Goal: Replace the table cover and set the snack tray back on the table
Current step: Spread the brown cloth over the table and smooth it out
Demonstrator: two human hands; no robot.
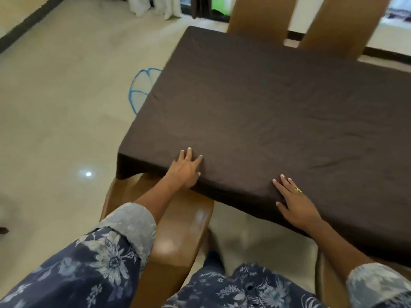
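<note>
Both hands, left [185,168] and right [294,202], lay flat with straight fingers on the brown cover [266,107] at its near edge.

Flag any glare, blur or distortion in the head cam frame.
Head view: small bright glare spot on the floor, soft sheen on the wooden chair; wide-angle bowing along the table cover edges; whole frame slightly soft, far top right blown out.

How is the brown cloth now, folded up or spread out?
Spread out. The brown cloth covers the tabletop and hangs over its near edge, and the left hand and right hand press flat on it.
</note>
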